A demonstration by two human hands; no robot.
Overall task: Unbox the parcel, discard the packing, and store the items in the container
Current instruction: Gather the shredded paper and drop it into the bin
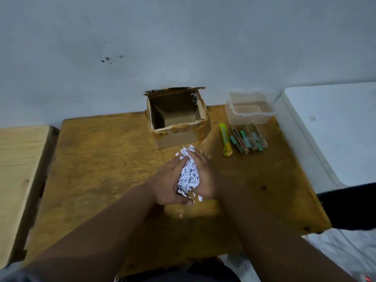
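An open cardboard box (179, 137) stands at the far middle of the wooden table (97, 159); its inside looks empty. Just in front of it, my left hand (168, 180) and my right hand (205, 178) are pressed together around a bundle of white shredded paper packing (189, 174), held a little above the table. A few scraps stick out at the top and bottom of the bundle. To the right lie several clear tubes with green caps (248, 140). Behind them sits an empty clear plastic container (250, 115).
A yellow-green utility knife (226, 139) lies between the box and the tubes. A lighter wooden surface (18, 171) adjoins the table on the left, a white surface (333, 127) on the right. A grey wall rises right behind the box.
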